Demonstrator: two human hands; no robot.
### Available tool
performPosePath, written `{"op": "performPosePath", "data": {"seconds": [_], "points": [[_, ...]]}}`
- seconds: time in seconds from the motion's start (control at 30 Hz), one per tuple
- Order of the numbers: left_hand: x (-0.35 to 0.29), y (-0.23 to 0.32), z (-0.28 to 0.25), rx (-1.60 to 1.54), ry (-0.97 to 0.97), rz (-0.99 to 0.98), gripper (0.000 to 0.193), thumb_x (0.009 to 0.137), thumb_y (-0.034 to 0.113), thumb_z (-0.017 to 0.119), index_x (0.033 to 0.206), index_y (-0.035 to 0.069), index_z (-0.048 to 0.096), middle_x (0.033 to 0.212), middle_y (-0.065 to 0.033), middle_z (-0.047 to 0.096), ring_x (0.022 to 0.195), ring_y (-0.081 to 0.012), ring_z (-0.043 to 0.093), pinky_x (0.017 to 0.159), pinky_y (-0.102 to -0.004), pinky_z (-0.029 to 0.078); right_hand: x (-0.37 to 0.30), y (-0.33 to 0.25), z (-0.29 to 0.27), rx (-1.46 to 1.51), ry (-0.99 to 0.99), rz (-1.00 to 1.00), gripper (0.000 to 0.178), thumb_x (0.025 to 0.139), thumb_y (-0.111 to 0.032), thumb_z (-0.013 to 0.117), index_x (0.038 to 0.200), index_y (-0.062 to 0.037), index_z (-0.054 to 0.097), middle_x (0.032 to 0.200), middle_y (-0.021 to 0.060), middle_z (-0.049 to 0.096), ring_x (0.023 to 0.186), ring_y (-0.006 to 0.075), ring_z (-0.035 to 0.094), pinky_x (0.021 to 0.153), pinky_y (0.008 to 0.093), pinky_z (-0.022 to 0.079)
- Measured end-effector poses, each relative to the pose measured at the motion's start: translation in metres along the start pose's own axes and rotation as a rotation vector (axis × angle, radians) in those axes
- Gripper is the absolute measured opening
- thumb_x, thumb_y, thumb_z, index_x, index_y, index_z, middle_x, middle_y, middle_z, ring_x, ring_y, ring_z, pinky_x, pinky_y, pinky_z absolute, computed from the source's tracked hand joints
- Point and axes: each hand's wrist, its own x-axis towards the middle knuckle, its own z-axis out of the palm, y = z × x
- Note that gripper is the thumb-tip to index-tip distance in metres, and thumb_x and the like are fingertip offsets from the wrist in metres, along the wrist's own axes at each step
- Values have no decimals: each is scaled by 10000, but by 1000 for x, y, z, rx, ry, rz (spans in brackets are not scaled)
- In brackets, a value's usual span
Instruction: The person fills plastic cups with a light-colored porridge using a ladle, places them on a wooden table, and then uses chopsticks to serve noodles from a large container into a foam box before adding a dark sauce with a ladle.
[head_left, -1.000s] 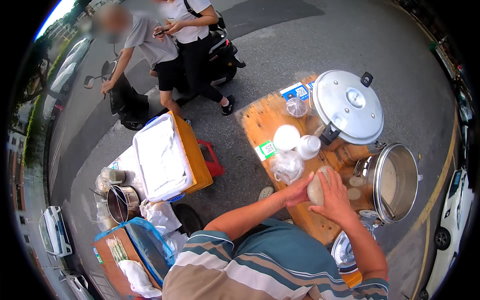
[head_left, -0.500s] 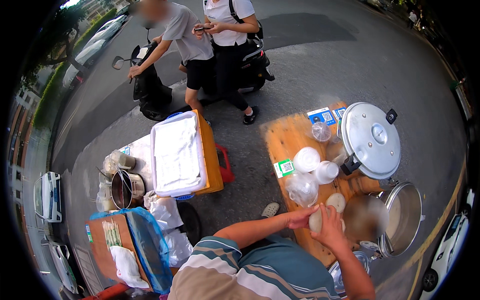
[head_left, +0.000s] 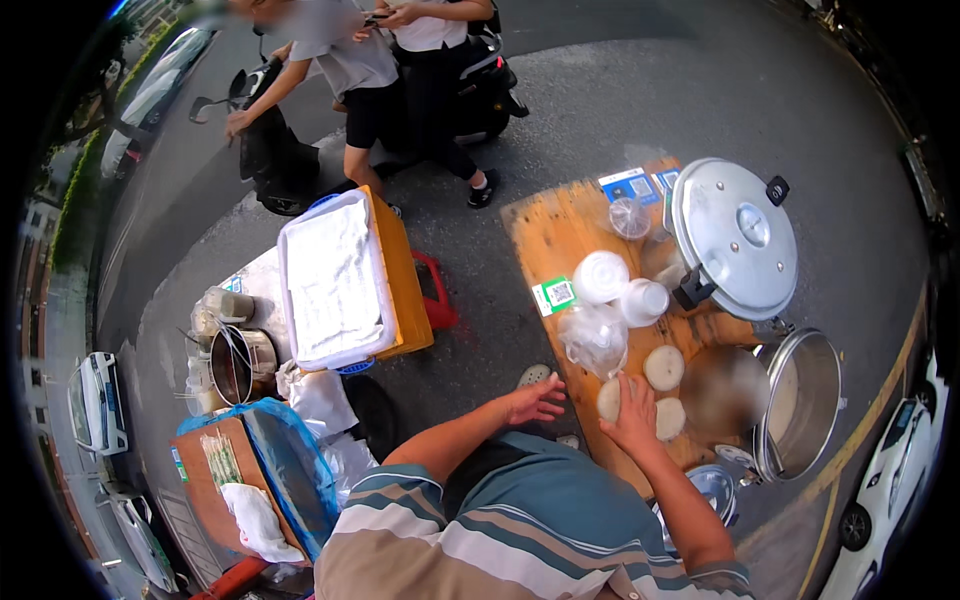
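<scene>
My right hand (head_left: 632,415) is over the wooden table, its fingers closed round a pale round tub (head_left: 608,399) near the table's left edge. Two similar pale tubs (head_left: 664,368) stand just right of that hand, seen from above. Off the table's edge, my left hand (head_left: 533,399) is held with its fingers apart and nothing in it. Beyond the tubs lie a clear plastic bag (head_left: 594,338) and stacks of white plastic cups or lids (head_left: 601,277).
A large metal pot (head_left: 812,400) stands at the right, with a big silver lid (head_left: 738,238) farther back. Left is a yellow crate (head_left: 398,285) topped by a tray with a white cloth (head_left: 335,280). Two people sit astride or stand by a black scooter (head_left: 275,165) ahead.
My left hand has come off the tub and moved left, its fingers spreading. My right hand has shifted left with the tub. The whole view has also shifted slightly.
</scene>
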Motion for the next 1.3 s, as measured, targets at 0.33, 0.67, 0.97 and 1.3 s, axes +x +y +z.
{"op": "performPosePath", "data": {"seconds": [0.33, 0.67, 0.97, 1.3], "points": [[-50, -35, -63, -137, 391, 52, 882, 957, 733, 525, 1530, 73, 407, 1464, -161, 507, 1227, -307, 604, 993, -455, 498, 14, 26, 43, -24, -7, 30, 1026, 723, -275, 875, 1576, -129, 323, 1501, 207, 344, 1357, 432, 388, 1044, 589, 415], [-72, -29, -84, -77, 484, 26, 916, 938, 751, 538, 1536, 73, 395, 1484, -165, 496, 1258, -318, 587, 1008, -463, 488, 33, 18, 50, -23, -58, 90, 1041, 719, -277, 879, 1581, -135, 312, 1530, 216, 320, 1390, 448, 366, 1082, 589, 395], [-117, -51, -92, -83, 565, 132, 854, 957, 717, 551, 1498, 63, 458, 1460, -155, 521, 1232, -290, 612, 1023, -452, 484, 32, 33, 68, -66, -41, 32, 1072, 710, -293, 892, 1571, -92, 288, 1538, 245, 297, 1394, 486, 340, 1108, 597, 384], [-218, -215, -134, 140, 1145, 494, 392, 978, 302, 696, 1270, 44, 657, 1117, -84, 700, 999, -203, 677, 876, -330, 532, -8, -8, 40, -229, -3, -178, 791, 816, -259, 815, 1473, -10, 451, 1529, 272, 371, 1391, 468, 390, 1095, 582, 405]]}}
